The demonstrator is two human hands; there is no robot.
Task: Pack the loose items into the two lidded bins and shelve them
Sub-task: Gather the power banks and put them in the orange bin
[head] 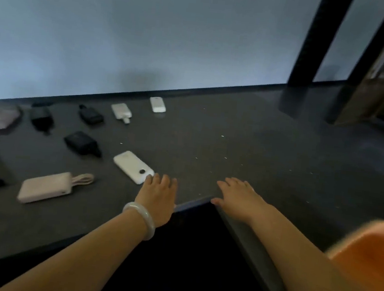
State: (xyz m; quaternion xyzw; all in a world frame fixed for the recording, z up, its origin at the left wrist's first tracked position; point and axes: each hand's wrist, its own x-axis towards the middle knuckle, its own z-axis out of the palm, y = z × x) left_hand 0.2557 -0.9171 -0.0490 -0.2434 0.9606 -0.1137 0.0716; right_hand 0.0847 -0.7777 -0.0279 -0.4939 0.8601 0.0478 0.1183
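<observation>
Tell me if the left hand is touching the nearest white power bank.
Cannot tell: in the head view the left hand reaches the white power bank at its near end, but blur hides contact.

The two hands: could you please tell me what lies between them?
In the head view, only bare dark counter lies between the left hand and the right hand.

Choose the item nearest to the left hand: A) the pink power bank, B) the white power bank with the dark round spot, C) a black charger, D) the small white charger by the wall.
B: the left hand has its fingertips at the near end of the white power bank.
</observation>
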